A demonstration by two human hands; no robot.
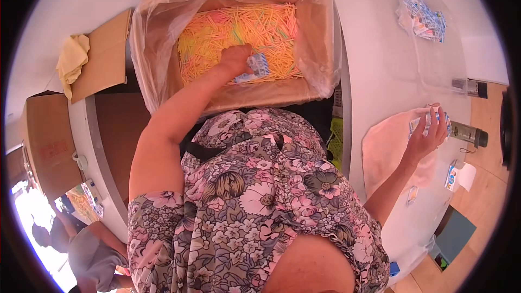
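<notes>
A large cardboard box [233,91], lined with clear plastic, holds a heap of thin yellow, orange, pink and green sticks [217,27]. My left hand [235,59] reaches down into it, fingers closed on a small clear packet [259,65] with blue and white print. The packet lies just over the sticks; whether any are inside, I cannot tell. Off to the right, my right hand [425,137] rests with its fingers spread over some small blue-and-white packets [445,123]. These lie on a pink cloth [382,144] on the white table.
A clear plastic bin [399,49] with a pile of packets [426,20] stands at the far right. Near the right hand are a dark bottle [468,133] and a single packet [412,195]. Cardboard [106,57] and a yellow cloth [73,59] are at left. Another person [97,252] is at lower left.
</notes>
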